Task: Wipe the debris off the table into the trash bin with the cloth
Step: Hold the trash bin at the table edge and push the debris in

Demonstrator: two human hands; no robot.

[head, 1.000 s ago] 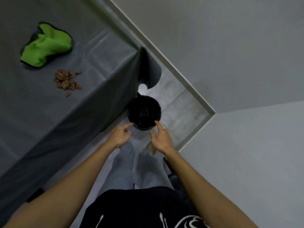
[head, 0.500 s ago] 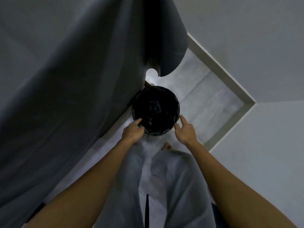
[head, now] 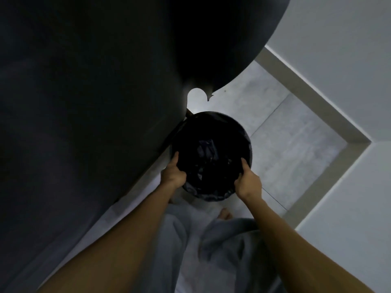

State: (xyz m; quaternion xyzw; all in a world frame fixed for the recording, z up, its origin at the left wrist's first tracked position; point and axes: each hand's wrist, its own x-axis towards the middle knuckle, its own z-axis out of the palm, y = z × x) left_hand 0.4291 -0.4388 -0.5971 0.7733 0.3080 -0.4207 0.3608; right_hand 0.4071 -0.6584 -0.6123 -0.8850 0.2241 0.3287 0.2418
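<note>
- Down at floor level beside a draped table, a person leans over a round trash bin (head: 211,123) lined with a black bag, seen from the head camera looking straight into its dark mouth.
- Left hand (head: 172,173) is clamped on the bin's near-left rim, thumb hooked over the edge and the fingers wrapped on the outside.
- Right hand (head: 248,182) is clamped on the near-right rim in the same way, thumb (head: 244,163) laid along the inside edge.
- Crumpled black liner shows at the bottom of the bin; what else lies inside cannot be told in the dim light.
- Dark grey tablecloth (head: 84,102) hangs down across the left and far part of the scene, its edge just beside the bin's left side; whether they touch cannot be told.
- Pale tiled floor (head: 285,144) runs to the right of the bin toward a light skirting board (head: 317,98) and white walls meeting at a corner.
- Grey trouser legs (head: 222,250) and a bare foot (head: 224,213) stand just near of the bin.
</note>
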